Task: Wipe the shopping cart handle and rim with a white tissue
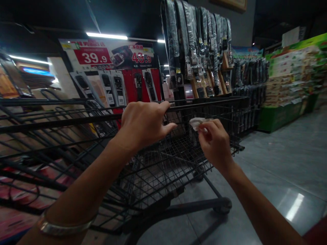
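A black wire shopping cart (153, 166) stands side-on before me. My left hand (144, 120) is wrapped over its top rail (204, 102), with the thumb standing off toward the right. A metal bangle circles the left wrist. Farther right, my right hand (217, 144) pinches a crumpled white tissue (196, 122) between thumb and fingers. The tissue hangs just beneath the rail, in front of the cart's wire side; whether it touches the wires I cannot tell. The fingertips of my left hand are hidden behind the rail.
Packaged belts (194, 37) hang behind the cart, beside a red panel with price signs (93, 56). Pink packages (22, 207) lie behind the bars at lower left. Stacked goods on a green base (276, 117) stand right. Grey floor tiles (281, 163) extend there.
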A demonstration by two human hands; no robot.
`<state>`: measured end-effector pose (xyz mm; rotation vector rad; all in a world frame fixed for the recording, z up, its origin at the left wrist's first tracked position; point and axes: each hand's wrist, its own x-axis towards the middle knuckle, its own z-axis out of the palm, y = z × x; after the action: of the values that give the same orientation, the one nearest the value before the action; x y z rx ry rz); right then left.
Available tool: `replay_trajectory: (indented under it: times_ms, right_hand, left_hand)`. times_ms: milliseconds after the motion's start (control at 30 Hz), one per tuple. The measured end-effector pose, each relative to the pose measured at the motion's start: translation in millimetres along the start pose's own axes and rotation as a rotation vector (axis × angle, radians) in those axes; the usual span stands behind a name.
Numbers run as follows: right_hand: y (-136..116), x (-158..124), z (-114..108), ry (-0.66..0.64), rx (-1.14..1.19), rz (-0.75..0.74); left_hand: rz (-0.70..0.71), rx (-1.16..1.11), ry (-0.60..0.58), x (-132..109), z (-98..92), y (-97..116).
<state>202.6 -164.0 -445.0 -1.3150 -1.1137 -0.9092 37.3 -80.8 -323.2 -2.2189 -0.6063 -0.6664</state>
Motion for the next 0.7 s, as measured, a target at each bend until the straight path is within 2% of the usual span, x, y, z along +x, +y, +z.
replay_trajectory:
  times_ms: [100, 300, 400, 533, 600, 700]
  right_hand:
    - [5, -7, 5, -0.073, -0.030, 0.041]
    - [13, -19, -7, -0.228, -0.090, 0.080]
    - [16, -21, -12, -0.263, -0.193, 0.105]
    - [24, -21, -19, -0.305, -0.385, 0.240]
    - [26, -17, -26, -0.270, -0.430, 0.308]
    - [22, -8, -35, -0.087, -0.343, 0.270]
  left_hand:
    - [-0.003, -0.019, 0.003, 0, -0.1, 0]
    - [-0.008, -0.008, 0.006, -1, 0.6, 0]
    - [-0.001, -0.005, 0.018, -1, 0.1, 0]
    - [-0.001, -0.023, 0.019, -1, -1.4, 1]
    - [-0.011, -0.026, 0.013, -1, -1.6, 2]
    - [-0.021, -0.018, 0.009, -1, -0.8, 2]
